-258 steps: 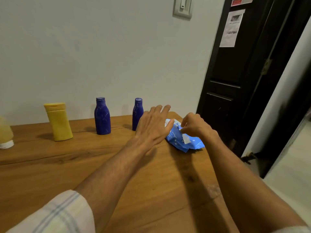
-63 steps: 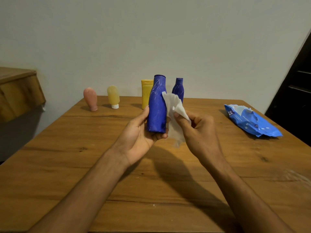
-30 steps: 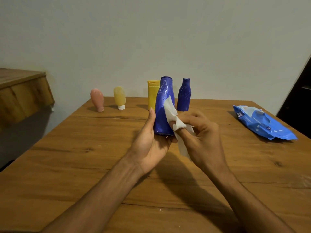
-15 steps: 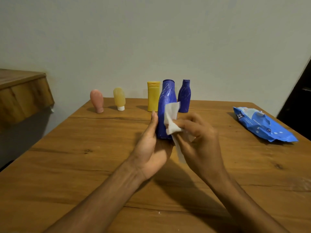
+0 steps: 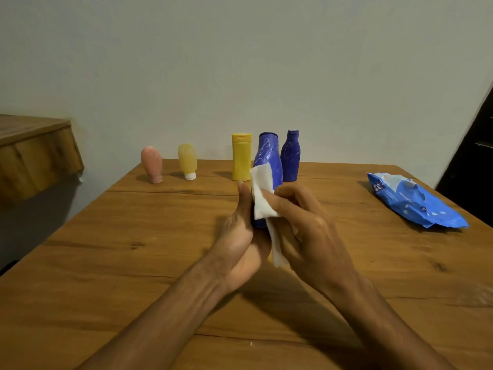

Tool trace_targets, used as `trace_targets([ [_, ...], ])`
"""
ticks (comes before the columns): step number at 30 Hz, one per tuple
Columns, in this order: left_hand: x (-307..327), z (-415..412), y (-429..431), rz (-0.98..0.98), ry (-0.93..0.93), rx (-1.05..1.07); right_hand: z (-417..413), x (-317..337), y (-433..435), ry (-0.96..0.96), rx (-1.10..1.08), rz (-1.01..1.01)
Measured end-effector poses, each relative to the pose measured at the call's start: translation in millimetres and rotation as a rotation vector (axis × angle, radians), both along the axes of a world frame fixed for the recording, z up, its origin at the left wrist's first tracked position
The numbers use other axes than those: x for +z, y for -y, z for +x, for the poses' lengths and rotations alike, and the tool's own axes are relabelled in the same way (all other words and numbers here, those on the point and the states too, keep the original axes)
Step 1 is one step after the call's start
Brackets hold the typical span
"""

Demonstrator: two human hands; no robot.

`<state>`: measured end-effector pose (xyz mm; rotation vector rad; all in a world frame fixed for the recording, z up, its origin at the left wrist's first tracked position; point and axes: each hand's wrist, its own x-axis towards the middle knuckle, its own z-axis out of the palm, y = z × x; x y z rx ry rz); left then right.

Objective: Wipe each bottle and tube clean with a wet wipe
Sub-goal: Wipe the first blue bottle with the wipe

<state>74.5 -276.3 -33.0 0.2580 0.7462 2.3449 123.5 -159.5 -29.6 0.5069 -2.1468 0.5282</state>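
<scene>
My left hand [image 5: 241, 233] grips a large blue bottle [image 5: 269, 153] upright above the middle of the wooden table [image 5: 133, 263]. A white wet wipe [image 5: 262, 194] lies against the bottle's front, pressed there by my right hand [image 5: 306, 225], and its loose end hangs down between my hands. Along the table's far edge stand a pink tube [image 5: 152, 164], a pale yellow tube [image 5: 187, 161], a yellow bottle [image 5: 241, 156] and a smaller blue bottle [image 5: 290, 155].
A blue pack of wet wipes [image 5: 413, 200] lies on the table at the right. A wooden ledge [image 5: 34, 150] juts out at the left, beyond the table. A dark door [image 5: 474, 156] is at the far right, and a plain wall is behind the bottles.
The wipe has slid along the blue bottle's front under my right hand. My left hand keeps hold of the bottle, now slightly lower and more upright.
</scene>
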Motion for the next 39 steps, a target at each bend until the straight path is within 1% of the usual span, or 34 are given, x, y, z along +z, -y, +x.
trace_targets([
  [2,-3.4,-0.8,1.4,-0.078,-0.042,0.053,1.4,-0.8,-0.6,-0.022,-0.009,0.098],
  [4,-6.9,-4.4,2.6,-0.101,-0.094,0.097,1.7,-2.6,-2.0,-0.034,-0.009,0.197],
  [5,-6.3,-4.6,1.3,-0.127,-0.149,0.093,0.8,-3.1,-3.7,-0.045,-0.025,0.206],
  [6,-6.1,-5.4,-0.7,-0.203,-0.203,0.127,-0.1,-3.0,-5.1,-0.058,-0.052,0.193],
  [7,-7.0,-6.0,-1.7,-0.233,-0.229,0.146,-1.1,-3.4,-6.3,-0.071,-0.085,0.177],
  [10,-8.8,-4.0,-1.1,-0.205,-0.207,0.118,-1.1,-5.2,-5.2,-0.078,-0.109,0.194],
  [13,-10.1,-4.9,0.2,-0.184,-0.273,0.097,-1.4,-6.5,-5.5,-0.071,-0.098,0.239],
  [15,-7.9,-4.7,-0.8,-0.257,-0.339,0.099,-2.2,-5.6,-7.7,-0.062,-0.152,0.201],
  [17,-8.3,-3.8,-2.5,-0.313,-0.364,0.085,-2.2,-5.3,-8.4,-0.044,-0.198,0.145],
  [19,-11.2,-4.6,-3.6,-0.266,-0.316,0.085,-1.9,-6.5,-5.9,-0.042,-0.188,0.170],
  [21,-13.3,-7.1,-2.3,-0.196,-0.268,0.086,-1.7,-7.1,-4.9,-0.047,-0.132,0.208],
  [22,-13.0,-7.6,-1.1,-0.190,-0.263,0.076,-2.2,-6.7,-6.1,-0.050,-0.115,0.190],
  [23,-12.1,-8.2,-0.4,-0.199,-0.264,0.059,-2.9,-6.1,-7.7,-0.046,-0.110,0.128],
  [25,-9.3,-7.2,-0.4,-0.220,-0.275,0.019,-3.4,-3.9,-11.1,-0.007,-0.098,-0.059],
  [26,-7.9,-6.4,-0.8,-0.223,-0.274,0.007,-3.5,-3.4,-11.6,0.008,-0.092,-0.110],
  [30,-10.5,-9.5,-3.2,-0.155,-0.232,0.006,-4.7,-5.8,-7.6,0.019,-0.049,-0.076],
  [34,-9.8,-6.7,-4.1,-0.148,-0.262,-0.048,-6.8,-1.0,-10.6,0.080,0.013,-0.372],
  [36,-9.4,-7.1,-3.3,-0.146,-0.268,-0.039,-5.3,-0.5,-9.1,0.113,0.046,-0.399],
  [39,-7.5,-9.5,1.8,-0.134,-0.259,-0.012,-4.4,-1.4,-7.4,0.153,0.067,-0.362],
])
